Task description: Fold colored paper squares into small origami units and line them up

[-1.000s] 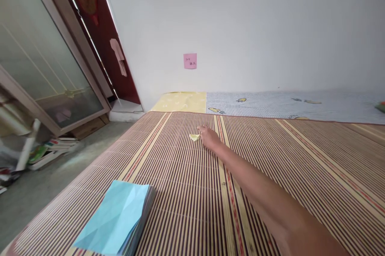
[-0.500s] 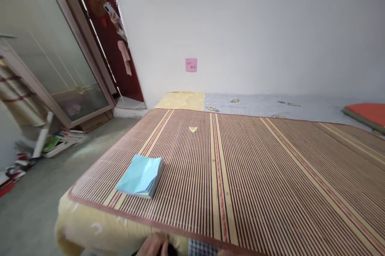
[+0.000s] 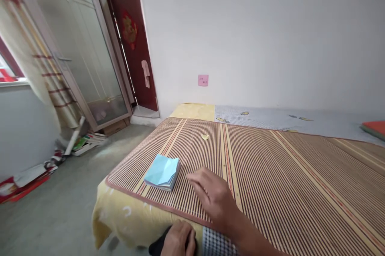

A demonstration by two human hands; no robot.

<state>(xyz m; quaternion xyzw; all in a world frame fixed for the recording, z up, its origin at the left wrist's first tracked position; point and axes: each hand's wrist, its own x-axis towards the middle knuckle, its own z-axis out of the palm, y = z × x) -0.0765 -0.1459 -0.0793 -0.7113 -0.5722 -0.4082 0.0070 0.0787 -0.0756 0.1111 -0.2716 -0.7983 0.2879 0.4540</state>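
A pad of blue paper notes [image 3: 162,170], with one top corner curling, lies on the striped mat [image 3: 192,204] near its left front. My right hand [image 3: 213,194] hovers just right of the pad, not touching it. Its fingers point left, bent and a little apart, and no object shows in them. At the bed's front edge, low in the view, is my left hand [image 3: 177,238], fingers curled in. It lies against something black, and its fingertips are partly hidden. A small pale yellow scrap [image 3: 205,137] lies farther back on the mat.
A pink note [image 3: 203,80] is stuck to the white wall. Yellow and blue-grey bedding [image 3: 192,111] shows beyond the mat, with an orange cushion [image 3: 374,128] at right. To the left are a glass door [image 3: 81,47], a dark red door [image 3: 134,39] and floor clutter [image 3: 90,140].
My right hand has risen from the bed's edge to beside the blue pad. The view has shifted left and up. A person's hand with a phone at the red door is gone from view.
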